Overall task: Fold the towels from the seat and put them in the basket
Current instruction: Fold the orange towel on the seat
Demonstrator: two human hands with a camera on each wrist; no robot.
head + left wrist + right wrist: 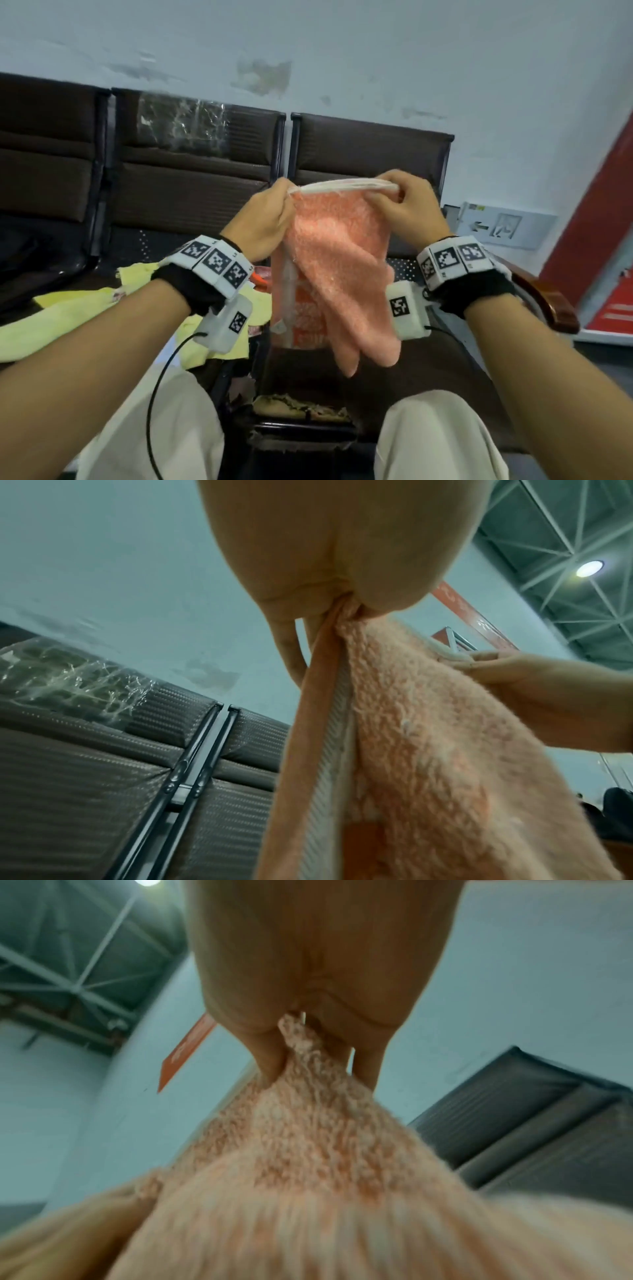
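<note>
The orange towel (337, 274) is held up in the air in front of the seats (373, 154), above the person's knees, with its white-trimmed upper edge (342, 186) drawn almost level between the two hands. It appears to be doubled already, since several layers of hem are seen stacked along that edge; the rest is left to hang freely, presumably so that gravity can straighten the cloth before the next fold is made.

One end of the edge is pinched in the grip of the left hand (262, 222), thumb pressed against curled fingers, as is confirmed in the left wrist view, where the cloth is seen gathered into the fist (342, 604). The other end is pinched by the right hand (407, 205) in the same way; in the right wrist view the pile (301, 1039) is seen squeezed between fingers. The corners are probably held at matching height so that the edges can be aligned.

Behind and to the left, yellow towels (51, 318) are left spread on the seat, evidently awaiting their turn. The basket cannot be made out in any view, so its position cannot be told.
</note>
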